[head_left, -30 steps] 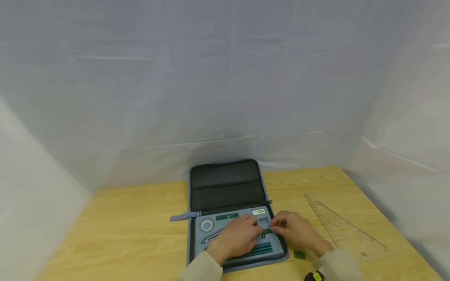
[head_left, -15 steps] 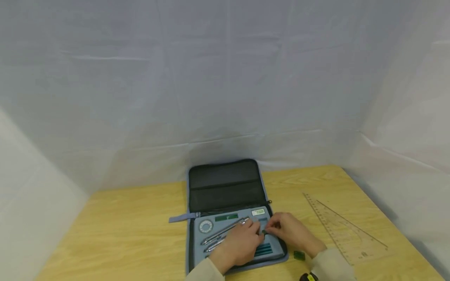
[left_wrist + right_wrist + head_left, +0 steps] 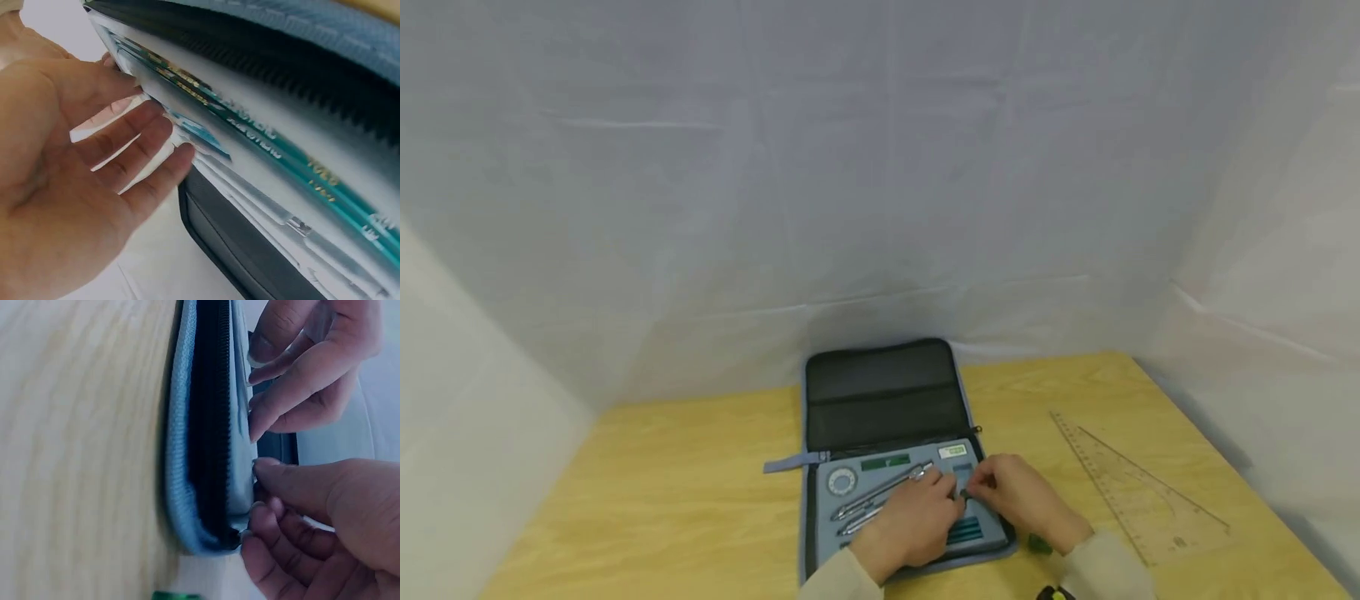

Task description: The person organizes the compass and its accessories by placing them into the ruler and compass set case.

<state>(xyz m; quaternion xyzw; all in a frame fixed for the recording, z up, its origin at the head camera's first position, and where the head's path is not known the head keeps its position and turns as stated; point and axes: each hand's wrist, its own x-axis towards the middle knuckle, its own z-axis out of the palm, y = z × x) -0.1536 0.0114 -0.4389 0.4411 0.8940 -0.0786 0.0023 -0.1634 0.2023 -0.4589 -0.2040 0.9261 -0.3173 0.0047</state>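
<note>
With your left hand (image 3: 916,515) loosely spread and right hand (image 3: 1021,497) pinching the green bit (image 3: 965,494), I'd go gently, no twisting.

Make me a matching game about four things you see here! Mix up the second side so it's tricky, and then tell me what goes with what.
Things:
1. zip case
2. pencils
3. clear triangle
4. ring-shaped disc

Clues:
A. dark green with writing on the side
B. white and round
C. wide open, with a hand reaching in
D. flat on the table, off to the person's right

Pairs: 1-C, 2-A, 3-D, 4-B
</note>
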